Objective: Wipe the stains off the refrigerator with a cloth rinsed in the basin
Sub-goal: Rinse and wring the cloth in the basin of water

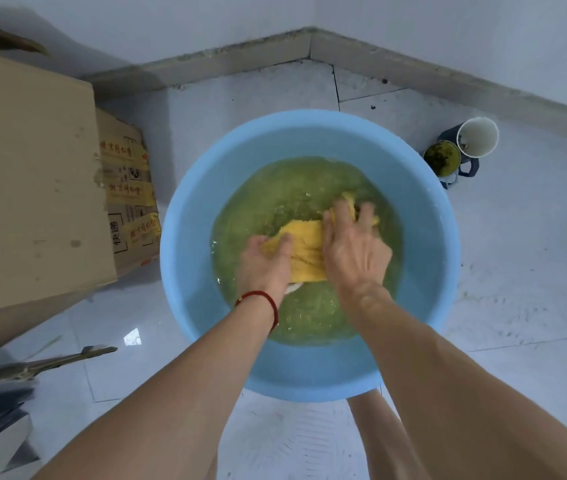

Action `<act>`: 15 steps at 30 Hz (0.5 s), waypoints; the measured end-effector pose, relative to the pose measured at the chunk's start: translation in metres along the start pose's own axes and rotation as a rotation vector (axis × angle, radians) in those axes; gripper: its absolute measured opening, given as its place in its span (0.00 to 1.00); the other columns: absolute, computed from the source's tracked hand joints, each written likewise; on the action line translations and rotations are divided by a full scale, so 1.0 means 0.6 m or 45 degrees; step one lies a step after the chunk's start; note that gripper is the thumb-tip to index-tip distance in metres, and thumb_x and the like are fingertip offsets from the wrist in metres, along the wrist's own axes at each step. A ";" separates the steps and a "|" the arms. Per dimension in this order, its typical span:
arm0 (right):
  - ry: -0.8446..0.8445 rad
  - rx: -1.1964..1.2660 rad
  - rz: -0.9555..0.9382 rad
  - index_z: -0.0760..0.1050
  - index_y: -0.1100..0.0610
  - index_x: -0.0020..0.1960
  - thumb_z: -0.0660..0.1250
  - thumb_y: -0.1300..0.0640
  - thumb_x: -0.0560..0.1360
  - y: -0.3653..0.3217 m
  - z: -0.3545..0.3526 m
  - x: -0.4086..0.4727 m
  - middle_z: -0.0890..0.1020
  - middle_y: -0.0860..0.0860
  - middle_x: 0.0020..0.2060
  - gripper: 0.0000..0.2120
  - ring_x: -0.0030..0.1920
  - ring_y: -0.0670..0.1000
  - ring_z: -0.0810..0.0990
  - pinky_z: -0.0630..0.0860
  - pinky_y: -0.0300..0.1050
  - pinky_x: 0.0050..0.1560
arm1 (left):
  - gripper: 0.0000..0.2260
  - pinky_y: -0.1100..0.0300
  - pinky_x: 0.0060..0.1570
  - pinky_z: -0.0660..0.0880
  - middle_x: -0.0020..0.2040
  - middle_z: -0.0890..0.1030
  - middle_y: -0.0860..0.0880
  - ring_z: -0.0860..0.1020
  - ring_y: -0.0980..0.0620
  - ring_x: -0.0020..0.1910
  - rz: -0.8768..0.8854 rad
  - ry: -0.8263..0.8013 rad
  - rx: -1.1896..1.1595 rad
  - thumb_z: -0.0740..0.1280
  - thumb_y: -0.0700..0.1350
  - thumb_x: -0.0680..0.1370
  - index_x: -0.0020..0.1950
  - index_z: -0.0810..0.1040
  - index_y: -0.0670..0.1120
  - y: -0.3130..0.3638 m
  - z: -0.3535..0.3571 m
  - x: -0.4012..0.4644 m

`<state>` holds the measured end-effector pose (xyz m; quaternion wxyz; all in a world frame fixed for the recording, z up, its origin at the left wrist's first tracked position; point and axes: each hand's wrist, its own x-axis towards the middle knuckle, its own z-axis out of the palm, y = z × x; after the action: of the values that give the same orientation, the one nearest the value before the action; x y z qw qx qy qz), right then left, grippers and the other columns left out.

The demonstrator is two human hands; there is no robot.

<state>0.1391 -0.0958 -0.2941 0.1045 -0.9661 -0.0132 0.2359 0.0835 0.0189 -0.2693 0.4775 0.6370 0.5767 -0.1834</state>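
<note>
Your two arms reach out and down into the blue basin (185,237) on the floor (517,271). Your left hand (264,261) has its thumb and fingers curled round the near, left end of the yellow cloth (304,247). Your right hand (354,247) lies over the far, right end, with its fingers bent down into a bunch of cloth, so it grips that end too. The cloth runs between your hands, from near-left to far-right, and sits partly in the greenish water (275,188). Both hands are on it already, so neither one has to reach. To squeeze it out, I think you would lift it up toward you.

Your hands cover much of the cloth, so you cannot tell how big it is. The water is cloudy and hides the bottom of the basin. A bit of something white pokes out under your left wrist; what it is, you cannot tell.

Farther off, a cardboard box (33,168) stands to the left and some cups (462,147) to the right. The refrigerator is not in view.
</note>
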 end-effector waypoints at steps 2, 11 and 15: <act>0.102 -0.144 0.044 0.71 0.45 0.70 0.58 0.45 0.83 0.013 0.019 -0.007 0.64 0.58 0.74 0.16 0.68 0.65 0.70 0.73 0.63 0.57 | 0.17 0.47 0.52 0.81 0.61 0.76 0.44 0.79 0.40 0.55 -0.188 0.138 -0.069 0.56 0.59 0.78 0.60 0.75 0.53 -0.007 0.002 0.022; -0.227 1.289 0.625 0.83 0.52 0.57 0.63 0.50 0.79 -0.086 0.025 -0.059 0.86 0.53 0.52 0.13 0.54 0.55 0.83 0.80 0.54 0.61 | 0.28 0.50 0.47 0.82 0.46 0.85 0.46 0.84 0.44 0.44 -0.406 -0.217 -0.272 0.58 0.70 0.75 0.51 0.83 0.49 0.009 0.030 0.008; -0.088 1.320 0.700 0.78 0.56 0.37 0.71 0.40 0.77 -0.088 -0.019 -0.060 0.82 0.50 0.31 0.20 0.35 0.53 0.79 0.79 0.45 0.42 | 0.21 0.54 0.41 0.78 0.42 0.84 0.41 0.83 0.41 0.41 -0.201 -0.151 -0.135 0.60 0.61 0.82 0.46 0.83 0.47 0.029 0.022 -0.023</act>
<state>0.1138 -0.0489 -0.2570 0.4978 -0.7487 0.3514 0.2612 0.0996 0.0026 -0.2580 0.5278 0.5517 0.6046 -0.2271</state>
